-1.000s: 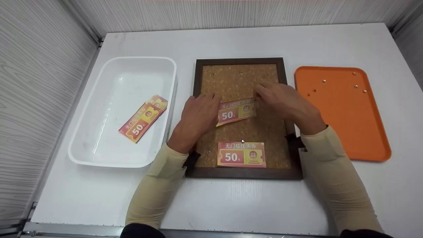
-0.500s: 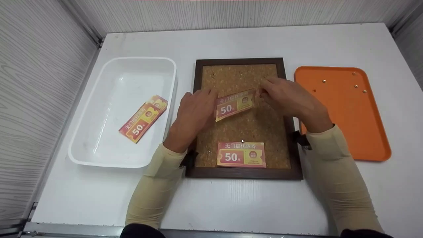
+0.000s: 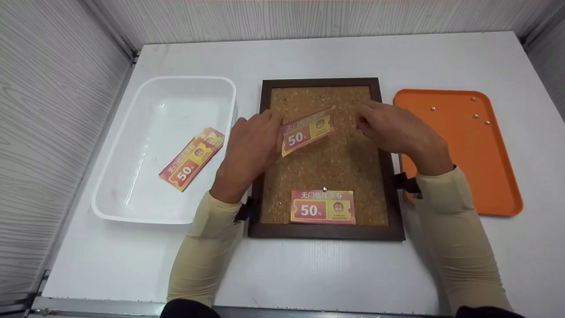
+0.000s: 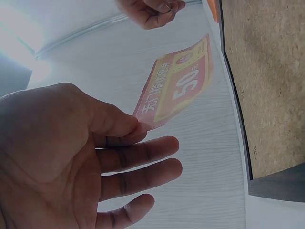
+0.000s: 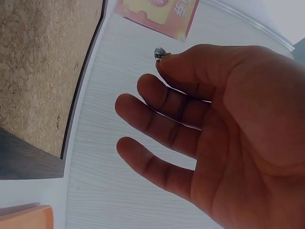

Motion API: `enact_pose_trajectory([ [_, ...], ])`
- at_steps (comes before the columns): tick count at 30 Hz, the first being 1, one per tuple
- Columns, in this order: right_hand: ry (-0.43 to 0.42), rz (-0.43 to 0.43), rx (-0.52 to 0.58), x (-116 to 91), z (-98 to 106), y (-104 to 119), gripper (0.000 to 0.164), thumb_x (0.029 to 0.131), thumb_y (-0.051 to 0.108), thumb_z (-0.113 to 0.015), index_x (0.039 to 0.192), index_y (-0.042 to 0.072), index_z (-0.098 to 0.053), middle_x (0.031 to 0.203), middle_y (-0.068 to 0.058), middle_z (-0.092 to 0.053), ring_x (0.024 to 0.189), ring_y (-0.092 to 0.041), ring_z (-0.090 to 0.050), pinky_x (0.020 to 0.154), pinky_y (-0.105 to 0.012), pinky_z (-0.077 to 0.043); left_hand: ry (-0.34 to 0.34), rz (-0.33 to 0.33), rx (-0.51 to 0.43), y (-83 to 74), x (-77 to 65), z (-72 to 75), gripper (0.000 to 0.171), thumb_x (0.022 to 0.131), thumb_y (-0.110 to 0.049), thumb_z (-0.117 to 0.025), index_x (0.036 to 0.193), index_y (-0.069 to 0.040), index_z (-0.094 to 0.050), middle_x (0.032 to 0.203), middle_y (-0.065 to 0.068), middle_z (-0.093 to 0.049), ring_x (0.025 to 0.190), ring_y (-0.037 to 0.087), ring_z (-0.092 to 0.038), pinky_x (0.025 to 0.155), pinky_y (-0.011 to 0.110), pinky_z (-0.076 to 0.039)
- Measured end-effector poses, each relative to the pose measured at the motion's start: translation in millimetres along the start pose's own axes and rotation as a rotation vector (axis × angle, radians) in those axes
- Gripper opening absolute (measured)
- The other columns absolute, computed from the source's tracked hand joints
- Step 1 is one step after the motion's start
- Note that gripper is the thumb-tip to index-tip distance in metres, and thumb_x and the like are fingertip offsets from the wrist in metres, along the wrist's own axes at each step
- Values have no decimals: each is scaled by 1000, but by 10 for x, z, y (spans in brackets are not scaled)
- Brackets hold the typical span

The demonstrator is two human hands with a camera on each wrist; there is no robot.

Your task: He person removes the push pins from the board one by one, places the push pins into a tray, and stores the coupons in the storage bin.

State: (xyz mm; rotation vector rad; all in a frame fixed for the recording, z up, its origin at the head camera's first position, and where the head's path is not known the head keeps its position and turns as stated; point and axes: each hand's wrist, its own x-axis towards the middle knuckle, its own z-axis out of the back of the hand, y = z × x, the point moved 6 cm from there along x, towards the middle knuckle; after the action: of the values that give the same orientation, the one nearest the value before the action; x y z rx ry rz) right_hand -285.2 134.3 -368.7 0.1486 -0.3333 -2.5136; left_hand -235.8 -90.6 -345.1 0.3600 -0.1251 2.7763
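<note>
My left hand [image 3: 251,152] pinches the left end of a pink and yellow coupon [image 3: 307,131] between thumb and forefinger; its other fingers are spread loosely in the left wrist view. The coupon hangs tilted above the corkboard [image 3: 326,170], right end higher and free. My right hand [image 3: 401,134] is over the board's right edge, apart from the coupon. Between its thumb and forefinger it pinches a silver thumbtack [image 5: 159,53], seen in the right wrist view. Low on the board lies another coupon [image 3: 322,212], with a thumbtack [image 3: 325,189] at its top edge.
A white tub [image 3: 99,194] on the left contains several more coupons [image 3: 192,159]. To the right, an orange tray [image 3: 476,163] carries several thumbtacks [image 3: 476,116]. More tacks stand in the cork near its top edge. Wood-grain panels [image 3: 309,20] border the white table [image 3: 309,269].
My left hand has moved up and left, lifting the coupon and tilting it more. My right hand has moved up and right, away from the coupon's right end.
</note>
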Motion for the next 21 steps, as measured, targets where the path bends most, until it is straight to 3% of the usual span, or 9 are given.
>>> enact_pose_trajectory([
  [11, 39, -48, 7, -22, 28, -43, 18, 101, 14, -42, 100, 6, -58, 91, -6, -56, 74, -21, -51, 63, -34, -42, -8, 40, -33, 96, 1, 123, 21, 99, -20, -44, 104, -5, -59, 84, 11, -63, 72, 27, -61, 62, 42, -48],
  [21, 66, -69, 6, -41, 35, -105, 18, 101, 17, -45, 105, 7, -59, 95, -7, -59, 75, -21, -55, 64, -35, -46, -47, 134, -85, 358, -76, 298, 28, 100, -25, -42, 99, -4, -61, 81, 11, -62, 70, 27, -59, 62, 44, -47],
])
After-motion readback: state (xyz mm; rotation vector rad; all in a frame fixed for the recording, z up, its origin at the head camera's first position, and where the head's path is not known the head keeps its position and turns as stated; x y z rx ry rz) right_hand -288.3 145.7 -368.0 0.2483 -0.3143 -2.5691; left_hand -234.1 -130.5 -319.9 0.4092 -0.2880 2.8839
